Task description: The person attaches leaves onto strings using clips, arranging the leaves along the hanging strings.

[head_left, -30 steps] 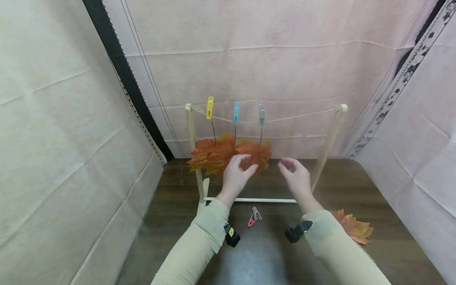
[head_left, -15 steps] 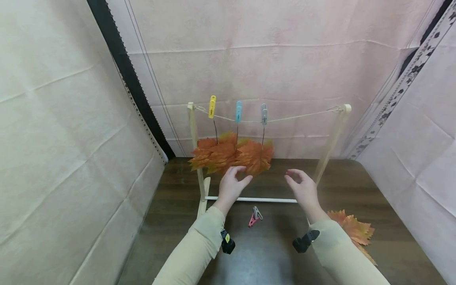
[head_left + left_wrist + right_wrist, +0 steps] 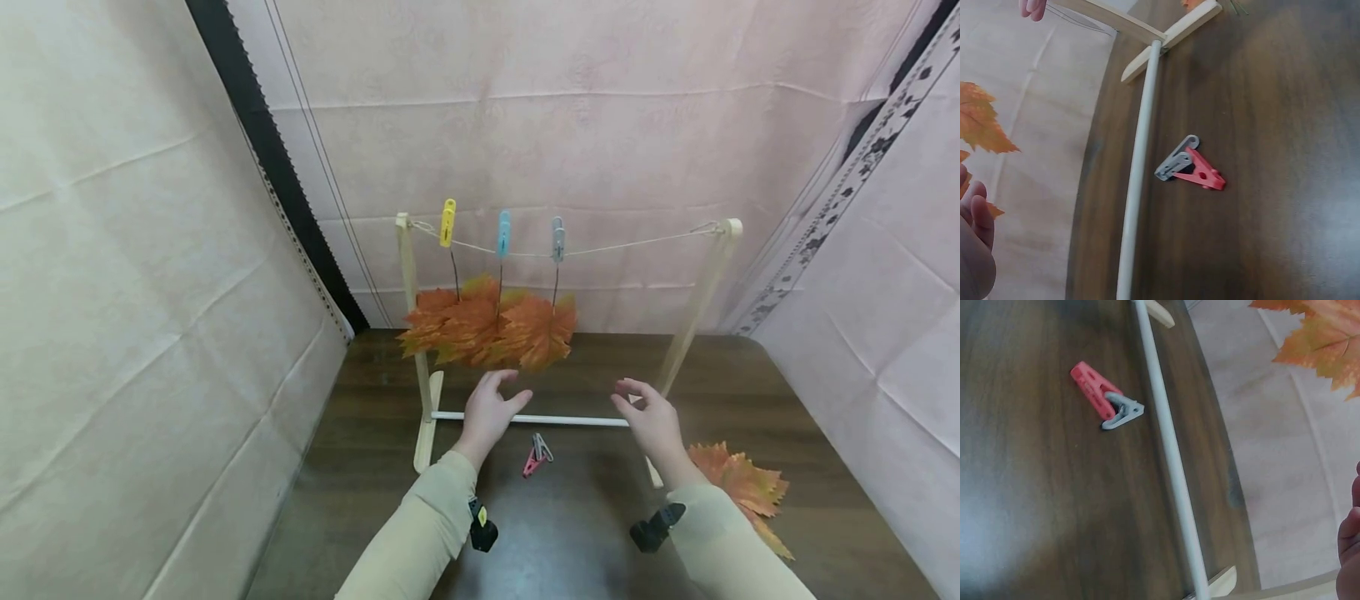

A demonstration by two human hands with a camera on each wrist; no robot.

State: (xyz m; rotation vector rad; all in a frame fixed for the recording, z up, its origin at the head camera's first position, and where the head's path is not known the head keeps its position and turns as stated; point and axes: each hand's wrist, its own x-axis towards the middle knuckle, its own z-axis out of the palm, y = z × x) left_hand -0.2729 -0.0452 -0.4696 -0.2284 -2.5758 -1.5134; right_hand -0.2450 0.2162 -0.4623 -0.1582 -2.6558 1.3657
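Three orange maple leaves (image 3: 472,327) hang by their stems from a string (image 3: 630,246). A yellow clothespin (image 3: 447,223), a blue clothespin (image 3: 503,233) and a grey-blue clothespin (image 3: 558,240) hold them there. My left hand (image 3: 489,415) is just below the leaves, fingers loosely bent, with nothing in it. Off to its right, my right hand (image 3: 654,421) hovers near the stand's right post, likewise holding nothing. Between and below the hands lie a pink clothespin (image 3: 1202,172) and a grey clothespin (image 3: 1177,159), touching or overlapping on the table.
The wooden stand has a left post (image 3: 408,283), a right post (image 3: 697,308) and a white crossbar (image 3: 570,421) low in front. More maple leaves (image 3: 742,483) lie on the dark table (image 3: 360,517) beside my right forearm. Pale cloth (image 3: 570,150) hangs behind and at both sides.
Both hands have come down and back from the hanging leaves, and the right hand has also shifted right. The leaves stay on the string; the view has shifted slightly.
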